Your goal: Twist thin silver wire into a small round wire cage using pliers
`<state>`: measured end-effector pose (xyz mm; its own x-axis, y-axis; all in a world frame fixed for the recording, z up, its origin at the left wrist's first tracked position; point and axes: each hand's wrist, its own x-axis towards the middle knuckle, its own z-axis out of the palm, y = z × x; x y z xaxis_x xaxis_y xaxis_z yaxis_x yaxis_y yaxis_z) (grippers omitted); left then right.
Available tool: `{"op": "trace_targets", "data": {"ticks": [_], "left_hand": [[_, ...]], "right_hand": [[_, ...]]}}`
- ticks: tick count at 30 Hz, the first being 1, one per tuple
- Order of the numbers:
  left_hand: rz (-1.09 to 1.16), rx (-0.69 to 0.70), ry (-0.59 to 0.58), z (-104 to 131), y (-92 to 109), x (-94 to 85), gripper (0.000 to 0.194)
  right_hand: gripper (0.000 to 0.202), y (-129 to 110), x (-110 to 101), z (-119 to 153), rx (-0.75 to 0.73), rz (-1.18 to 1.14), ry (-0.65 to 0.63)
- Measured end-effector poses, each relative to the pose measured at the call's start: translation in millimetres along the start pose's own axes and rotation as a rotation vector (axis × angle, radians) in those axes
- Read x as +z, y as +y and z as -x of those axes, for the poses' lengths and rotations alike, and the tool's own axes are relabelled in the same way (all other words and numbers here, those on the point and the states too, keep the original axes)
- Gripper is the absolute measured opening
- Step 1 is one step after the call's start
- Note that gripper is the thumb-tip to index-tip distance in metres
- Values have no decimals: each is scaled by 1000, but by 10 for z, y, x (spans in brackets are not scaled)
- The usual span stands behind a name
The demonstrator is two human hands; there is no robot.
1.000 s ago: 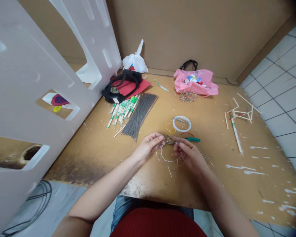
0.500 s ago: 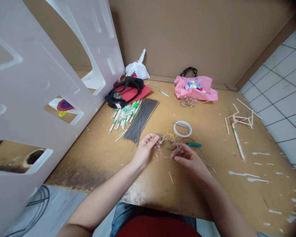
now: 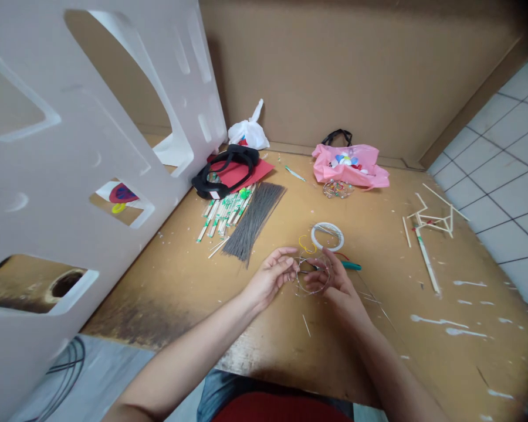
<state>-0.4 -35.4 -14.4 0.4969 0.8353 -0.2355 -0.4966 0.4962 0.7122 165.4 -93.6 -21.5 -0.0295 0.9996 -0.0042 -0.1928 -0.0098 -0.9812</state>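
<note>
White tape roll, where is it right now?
Head view, centre: the white tape roll lies flat on the table, just beyond the right hand, beside a yellow wire loop.

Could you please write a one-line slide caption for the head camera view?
Both hands, left and right, hold a wire ring above a wooden table.

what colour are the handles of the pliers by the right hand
Teal green: the pliers lie on the table just beyond the right hand, seen in the head view.
</note>
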Motion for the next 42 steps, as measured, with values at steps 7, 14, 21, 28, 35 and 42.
{"op": "trace_targets", "data": {"ticks": [7, 14, 21, 28, 35, 42], "left_hand": [[-116, 118, -3, 24, -16, 15, 31], [50, -7, -60, 50, 1, 64, 30], [-224, 151, 5, 54, -30, 33, 28], [-1088, 584, -274, 194, 29, 26, 61], [-1180, 607, -270, 172, -149, 1, 114], [-942, 515, -318, 142, -178, -17, 100]], "right_hand": [[60, -78, 34, 90, -206, 376, 37], [61, -36, 42, 122, -226, 492, -23], [56, 13, 39, 114, -160, 731, 50], [52, -48, 16, 93, -228, 790, 121], [52, 23, 120, 121, -315, 600, 102], [52, 96, 134, 106, -319, 563, 90]]}}
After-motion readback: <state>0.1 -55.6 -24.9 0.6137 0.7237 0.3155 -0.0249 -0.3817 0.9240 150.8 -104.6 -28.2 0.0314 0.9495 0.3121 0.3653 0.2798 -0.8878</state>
